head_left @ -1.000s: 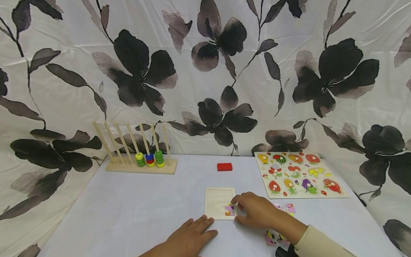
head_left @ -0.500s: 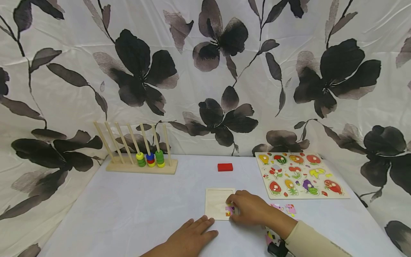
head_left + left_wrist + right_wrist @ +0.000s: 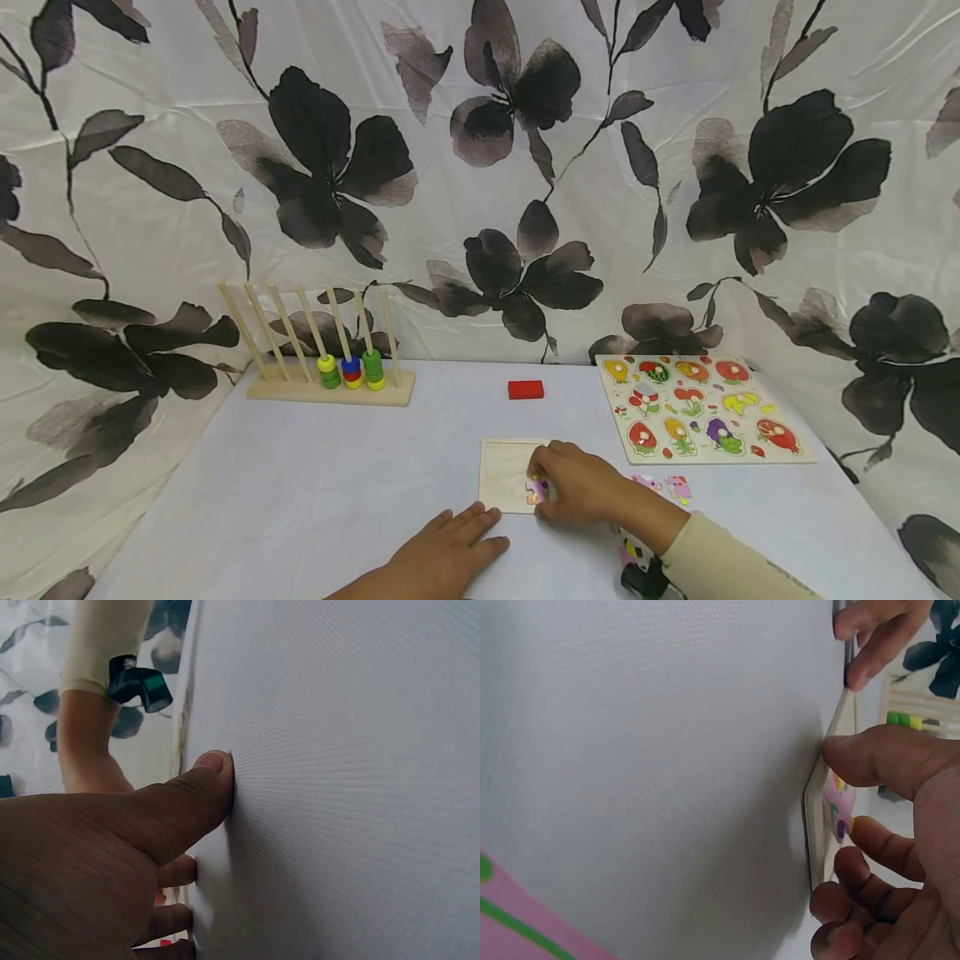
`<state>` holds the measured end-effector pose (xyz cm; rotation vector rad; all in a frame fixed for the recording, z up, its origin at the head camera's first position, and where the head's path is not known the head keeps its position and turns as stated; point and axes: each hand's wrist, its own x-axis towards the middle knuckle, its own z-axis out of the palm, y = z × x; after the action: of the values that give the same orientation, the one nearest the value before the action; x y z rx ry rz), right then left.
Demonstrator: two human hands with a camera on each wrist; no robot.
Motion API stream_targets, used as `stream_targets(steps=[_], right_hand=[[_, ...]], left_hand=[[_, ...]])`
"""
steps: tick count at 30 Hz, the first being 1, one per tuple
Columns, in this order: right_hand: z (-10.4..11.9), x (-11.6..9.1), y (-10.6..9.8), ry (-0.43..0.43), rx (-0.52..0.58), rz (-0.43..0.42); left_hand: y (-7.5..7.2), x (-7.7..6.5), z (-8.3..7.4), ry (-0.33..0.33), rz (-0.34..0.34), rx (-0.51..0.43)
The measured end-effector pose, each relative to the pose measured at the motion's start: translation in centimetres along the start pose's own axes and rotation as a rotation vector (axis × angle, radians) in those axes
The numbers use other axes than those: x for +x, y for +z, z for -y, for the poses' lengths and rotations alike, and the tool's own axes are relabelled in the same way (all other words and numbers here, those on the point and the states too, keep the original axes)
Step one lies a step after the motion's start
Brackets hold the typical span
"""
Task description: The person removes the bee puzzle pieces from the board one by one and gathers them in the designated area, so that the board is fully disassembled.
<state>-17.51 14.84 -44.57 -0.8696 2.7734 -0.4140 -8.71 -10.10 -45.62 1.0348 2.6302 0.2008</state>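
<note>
A shallow wooden puzzle tray lies on the white tabletop, with a pink jigsaw piece in its near right corner. My right hand bends over that corner and pinches the piece between thumb and index finger, partly hiding it. In the right wrist view the thumb sits at the tray's rim, and the index fingertip meets the other end of the jigsaw piece. My left hand rests flat with spread fingers, fingertips at the tray's near left corner.
Loose pink puzzle pieces lie right of the tray, some hidden under the right forearm. Behind are a red block, a fruit peg board and, at left, a wooden bead stand. A floral cloth hangs along the back.
My right hand has shifted slightly left over the tray's corner, and its fingers have closed in on the jigsaw piece. The left hand has stayed in place.
</note>
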Motion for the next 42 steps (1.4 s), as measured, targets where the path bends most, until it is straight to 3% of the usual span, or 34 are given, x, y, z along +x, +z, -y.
stream_targets(steps=[8,22,36,42], right_hand=[[0.2,-0.2,-0.2,-0.007,0.025,-0.017],[-0.1,-1.1,-0.4,0.06,0.014,-0.024],[-2.4,-4.6,-1.2,0.123,-0.008,-0.032],[-3.5,-6.7,-2.1,0.174,0.024,-0.041]], left_hand=[[0.1,-0.1,0.1,0.014,-0.026,0.014],[-0.1,0.1,-0.1,-0.023,0.013,-0.006],[0.3,-0.1,-0.1,0.041,-0.057,0.025],[0.4,0.0,0.0,0.041,-0.052,0.029]])
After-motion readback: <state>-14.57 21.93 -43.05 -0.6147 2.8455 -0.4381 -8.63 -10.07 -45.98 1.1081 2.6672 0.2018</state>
